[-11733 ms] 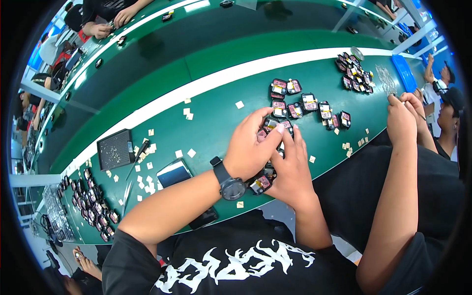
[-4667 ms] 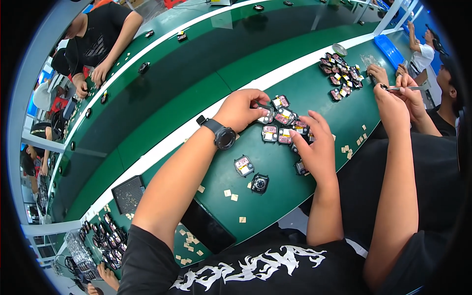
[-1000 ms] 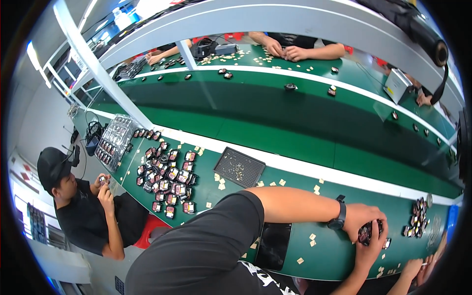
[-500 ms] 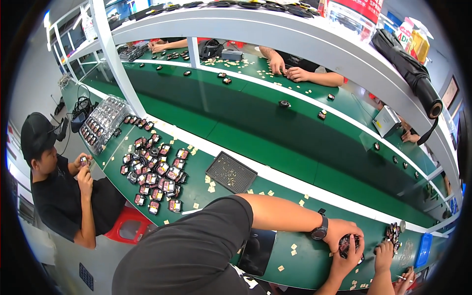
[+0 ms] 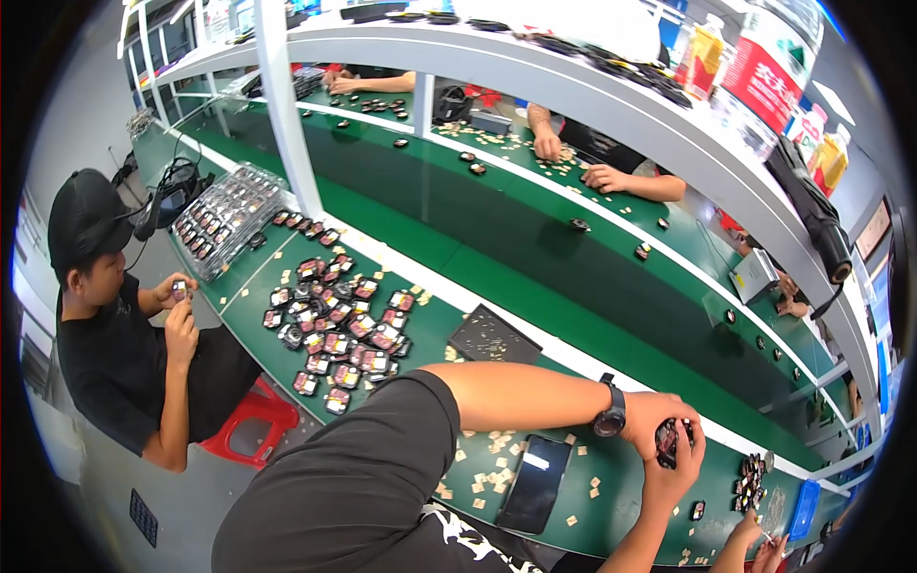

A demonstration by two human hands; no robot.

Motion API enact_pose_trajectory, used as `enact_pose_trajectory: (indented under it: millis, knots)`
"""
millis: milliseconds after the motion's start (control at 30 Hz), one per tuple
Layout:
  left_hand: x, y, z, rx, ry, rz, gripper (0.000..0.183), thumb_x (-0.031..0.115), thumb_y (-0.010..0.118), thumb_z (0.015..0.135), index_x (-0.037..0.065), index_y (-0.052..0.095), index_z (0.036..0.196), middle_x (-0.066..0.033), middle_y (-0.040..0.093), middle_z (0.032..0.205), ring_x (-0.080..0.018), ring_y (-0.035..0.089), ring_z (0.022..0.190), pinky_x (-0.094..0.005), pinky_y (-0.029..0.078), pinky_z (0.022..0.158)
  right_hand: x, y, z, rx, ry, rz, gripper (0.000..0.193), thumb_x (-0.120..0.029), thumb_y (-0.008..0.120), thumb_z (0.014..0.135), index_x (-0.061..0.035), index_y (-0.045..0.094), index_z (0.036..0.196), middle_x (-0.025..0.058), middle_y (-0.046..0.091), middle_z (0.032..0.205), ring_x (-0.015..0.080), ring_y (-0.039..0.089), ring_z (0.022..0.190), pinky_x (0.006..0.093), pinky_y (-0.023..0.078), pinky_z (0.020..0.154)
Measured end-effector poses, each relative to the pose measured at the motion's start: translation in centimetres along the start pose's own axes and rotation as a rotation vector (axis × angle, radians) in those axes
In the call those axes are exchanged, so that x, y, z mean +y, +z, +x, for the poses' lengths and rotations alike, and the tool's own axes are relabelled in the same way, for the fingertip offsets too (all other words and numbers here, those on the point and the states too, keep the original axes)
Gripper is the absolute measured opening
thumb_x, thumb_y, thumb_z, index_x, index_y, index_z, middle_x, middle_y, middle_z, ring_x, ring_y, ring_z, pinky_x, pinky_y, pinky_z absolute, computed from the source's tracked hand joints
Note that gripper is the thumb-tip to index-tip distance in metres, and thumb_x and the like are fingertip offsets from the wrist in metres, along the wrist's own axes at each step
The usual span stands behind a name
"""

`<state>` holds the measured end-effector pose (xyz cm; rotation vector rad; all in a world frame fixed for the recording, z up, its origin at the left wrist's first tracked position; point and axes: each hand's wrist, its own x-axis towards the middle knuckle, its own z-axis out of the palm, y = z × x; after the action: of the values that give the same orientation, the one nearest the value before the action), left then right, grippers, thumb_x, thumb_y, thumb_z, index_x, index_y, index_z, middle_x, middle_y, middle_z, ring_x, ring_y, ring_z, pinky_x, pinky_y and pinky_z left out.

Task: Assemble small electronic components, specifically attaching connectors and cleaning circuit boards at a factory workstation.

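Observation:
Both of my hands are closed around small black rounded cases (image 5: 667,444) with reddish labels, held above the green table at the right. My left hand (image 5: 655,416), with a black watch at its wrist, grips them from the far side. Round their near side curl the fingers of my right hand (image 5: 674,473); how many cases are held is hidden. A single black case (image 5: 698,511) lies on the table just right of my right hand. Left of my hands lies a dark phone-like slab (image 5: 535,485), with small pale square pieces (image 5: 489,477) scattered beside it.
A large pile of black cases (image 5: 353,329) is at left, near a dark tray (image 5: 495,336) and clear plastic trays (image 5: 229,215). A co-worker (image 5: 115,325) sits there. Another person's hands (image 5: 750,540) work at right, by more cases (image 5: 750,482) and a blue bin (image 5: 804,511). A shelf (image 5: 573,72) hangs overhead.
The view has shifted. My hands, still around the black cases, have lifted slightly. The single case beside them now shows clearly. At right, the other person's hand has drawn back from mine.

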<state>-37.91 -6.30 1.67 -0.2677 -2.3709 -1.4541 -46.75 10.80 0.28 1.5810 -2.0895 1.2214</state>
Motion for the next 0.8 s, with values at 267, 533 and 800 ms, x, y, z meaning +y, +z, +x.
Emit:
enact_pose_trajectory:
  millis: [267, 533, 800]
  knots:
    - [5.2, -11.5, -15.3, 0.339, 0.024, 0.156, 0.073, 0.016, 0.082, 0.057, 0.005, 0.060, 0.126, -0.0192, 0.067, 0.115, -0.0376, 0.063, 0.110, -0.0418, 0.052, 0.095, -14.0, 9.8, 5.2, -0.148, -0.231, 0.162, 0.059, 0.001, 0.083, 0.068, -0.0081, 0.070, 0.125, 0.0153, 0.060, 0.136, 0.0324, 0.060, 0.125, 0.0400, 0.048, 0.105]
    - [11.7, -18.1, -37.2, 0.639, -0.446, 0.050, 0.086, 0.010, 0.079, 0.067, 0.002, 0.048, 0.147, -0.0137, 0.063, 0.130, -0.0188, 0.060, 0.122, -0.0335, 0.048, 0.104, -30.3, 23.4, 4.2, -0.466, -0.384, 0.497, 0.063, 0.000, 0.083, 0.065, -0.0161, 0.071, 0.125, 0.0151, 0.057, 0.137, 0.0336, 0.061, 0.123, 0.0408, 0.053, 0.101]
    - [13.7, -20.3, -49.5, 0.827, -0.603, 0.093, 0.086, 0.004, 0.077, 0.070, 0.004, 0.046, 0.150, -0.0119, 0.056, 0.142, -0.0176, 0.056, 0.125, -0.0336, 0.045, 0.107, -40.3, 30.9, 2.5, -0.662, -0.540, 0.593, 0.059, -0.011, 0.086, 0.071, -0.0176, 0.068, 0.126, 0.0131, 0.053, 0.140, 0.0359, 0.063, 0.118, 0.0436, 0.056, 0.095]
